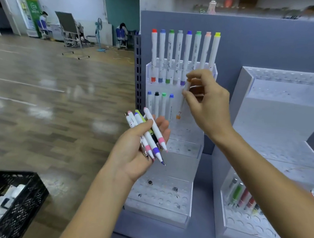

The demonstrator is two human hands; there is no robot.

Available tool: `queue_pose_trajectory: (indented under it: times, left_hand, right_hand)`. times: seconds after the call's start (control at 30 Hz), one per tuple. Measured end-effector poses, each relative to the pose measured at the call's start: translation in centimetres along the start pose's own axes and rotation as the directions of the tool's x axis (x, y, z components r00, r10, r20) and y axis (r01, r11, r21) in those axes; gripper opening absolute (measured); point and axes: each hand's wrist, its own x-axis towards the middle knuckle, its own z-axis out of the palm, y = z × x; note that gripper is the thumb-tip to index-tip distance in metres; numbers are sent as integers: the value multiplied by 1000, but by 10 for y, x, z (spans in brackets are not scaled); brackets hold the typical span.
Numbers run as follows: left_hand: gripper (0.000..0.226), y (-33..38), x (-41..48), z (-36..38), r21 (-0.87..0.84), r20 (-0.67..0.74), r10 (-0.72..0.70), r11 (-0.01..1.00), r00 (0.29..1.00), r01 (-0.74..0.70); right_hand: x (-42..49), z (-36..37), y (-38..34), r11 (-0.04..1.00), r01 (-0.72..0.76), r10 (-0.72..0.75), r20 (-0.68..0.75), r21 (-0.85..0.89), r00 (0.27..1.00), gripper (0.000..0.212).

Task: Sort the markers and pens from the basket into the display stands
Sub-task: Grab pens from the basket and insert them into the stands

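While the grey shelf (196, 237) carries two clear tiered display stands, only the left stand (173, 213) is being loaded; the right stand (280, 116) holds a few pens in its near tier and is otherwise not involved. A black basket (27, 198) sits on the floor to the near left, well apart from the shelf, with white items inside that are too blurred to identify.

The left stand's far row (182, 50) holds eight white markers, caps up. The row below (159, 103) holds four at its left end.

The left hand (131, 155) is in front of the left stand, its fingers curled round a bundle of pens (150, 135), tips pointing near and right. The right hand (210, 105) is at the second row, its fingers pinching an orange-capped marker (182, 106) near its upper end. The marker stands almost upright, just right of the blue-capped one. Whether its lower end is already seated in a hole cannot be told.

Assessment: the step in hand is placing this marker in the next free position. It should be kept vertical, lowered straight down without nudging its neighbour, and let go only once it stands unaided. The bundle should stay clear of the stand meanwhile.
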Motion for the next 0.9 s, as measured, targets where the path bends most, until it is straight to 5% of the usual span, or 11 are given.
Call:
queue_pose_trajectory:
  times: [0.53,0.67,0.8,0.9]
  left_hand:
    - [17,5,8,-8,93,111,-57,995,992,47]
    - [18,1,7,-6,212,163,6,976,987,-41]
    - [22,-4,5,-3,318,223,24,943,975,-96]
    - [24,-6,6,-1,337,227,21,936,974,-99]
  right_hand:
    - [-18,14,15,959,78,-56,86,-274,995,19]
    - [-25,4,-5,996,-37,40,34,-84,999,26]
    - [-28,-6,-30,855,-415,283,393,309,875,27]
    - [-27,-10,-33,780,-491,321,425,388,846,25]
